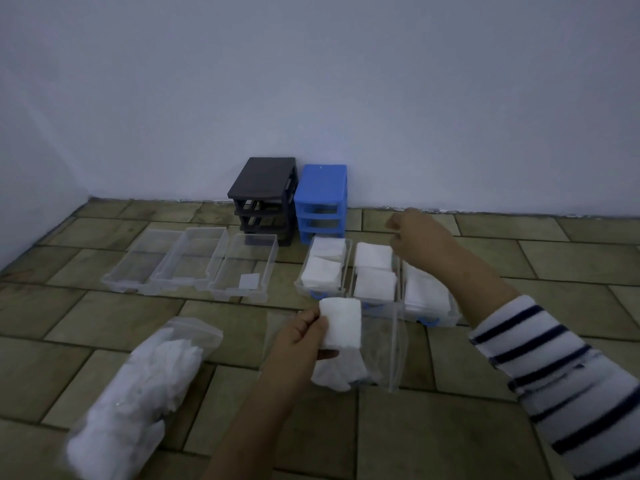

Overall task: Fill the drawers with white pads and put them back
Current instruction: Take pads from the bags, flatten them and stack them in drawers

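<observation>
My left hand (301, 341) pinches a stack of white pads (341, 323) above a clear zip bag (381, 344). My right hand (415, 230) is raised, fingers curled on the bag's top edge. Three clear drawers with blue handles lie on the floor with white pads in them: left (323, 268), middle (375, 275), right (427, 296). Three more clear drawers lie to the left: far left (138, 265), middle (190, 261), and one (246, 268) holding a single pad. A dark drawer frame (263, 199) and a blue frame (322, 202) stand at the wall, slots open.
A second clear bag stuffed with white pads (145, 382) lies on the tiled floor at the lower left. A white wall (311, 81) runs behind the frames. The floor is stone-coloured tile (519, 251).
</observation>
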